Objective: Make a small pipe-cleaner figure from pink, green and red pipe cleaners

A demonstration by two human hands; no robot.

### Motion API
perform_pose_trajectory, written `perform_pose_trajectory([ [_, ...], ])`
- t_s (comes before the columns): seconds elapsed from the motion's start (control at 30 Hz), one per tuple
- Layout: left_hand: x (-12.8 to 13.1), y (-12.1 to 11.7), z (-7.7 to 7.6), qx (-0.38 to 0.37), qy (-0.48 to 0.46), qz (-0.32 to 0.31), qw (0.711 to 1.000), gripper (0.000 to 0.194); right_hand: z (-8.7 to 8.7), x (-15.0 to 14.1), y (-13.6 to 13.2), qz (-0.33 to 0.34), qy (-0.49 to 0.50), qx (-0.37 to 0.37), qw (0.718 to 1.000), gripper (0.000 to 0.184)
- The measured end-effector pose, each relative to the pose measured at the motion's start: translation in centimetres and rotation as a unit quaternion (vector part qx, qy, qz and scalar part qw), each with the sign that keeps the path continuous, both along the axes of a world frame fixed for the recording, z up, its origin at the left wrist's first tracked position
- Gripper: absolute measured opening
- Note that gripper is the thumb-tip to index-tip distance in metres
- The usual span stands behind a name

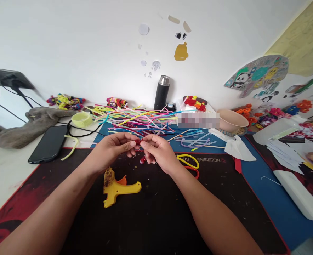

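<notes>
My left hand (pixel 119 146) and my right hand (pixel 158 150) meet above the dark mat, fingertips pinched close together. Between them is a small piece of red glittery pipe cleaner (pixel 138 141), largely covered by the fingers. Its lower red end (pixel 142 160) shows beneath my right fingers. Nearer me, a yellow hot glue gun (pixel 120 188) with an orange trigger lies on the mat. Beyond the hands spreads a pile of multicoloured pipe cleaners (pixel 135 118). Yellow and red loops (pixel 191 160) rest just right of my right wrist.
A black phone (pixel 48 144) and a pale yellow roll (pixel 81 119) are at left. Along the wall stand a black thermos (pixel 161 94) and a beige bowl (pixel 232 122). Crumpled tissue (pixel 240 148), a white bottle (pixel 280 130) and a white device (pixel 298 194) occupy the right.
</notes>
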State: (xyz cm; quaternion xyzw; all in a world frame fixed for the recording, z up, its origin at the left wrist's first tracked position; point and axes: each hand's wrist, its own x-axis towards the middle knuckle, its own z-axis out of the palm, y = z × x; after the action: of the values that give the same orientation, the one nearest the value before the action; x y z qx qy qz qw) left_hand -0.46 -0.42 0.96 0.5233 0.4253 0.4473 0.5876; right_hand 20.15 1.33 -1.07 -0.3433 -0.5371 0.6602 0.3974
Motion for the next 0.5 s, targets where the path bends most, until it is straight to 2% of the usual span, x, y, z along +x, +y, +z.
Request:
perform_pose_trajectory([
  [0.2,0.4,-0.1,0.0,0.011,0.046,0.021,0.999,0.041,-0.3,-0.2,-0.2,0.005,-0.048,0.034,0.998,0.024],
  [0.4,0.0,0.0,-0.1,0.023,0.133,0.035,0.990,0.041,-1.1,-0.3,-0.4,-0.045,-0.153,0.160,0.974,0.015],
  [0.5,0.1,0.0,0.1,0.020,0.150,0.028,0.988,0.044,-1.3,-0.2,-0.4,-0.063,-0.179,0.195,0.962,0.014],
])
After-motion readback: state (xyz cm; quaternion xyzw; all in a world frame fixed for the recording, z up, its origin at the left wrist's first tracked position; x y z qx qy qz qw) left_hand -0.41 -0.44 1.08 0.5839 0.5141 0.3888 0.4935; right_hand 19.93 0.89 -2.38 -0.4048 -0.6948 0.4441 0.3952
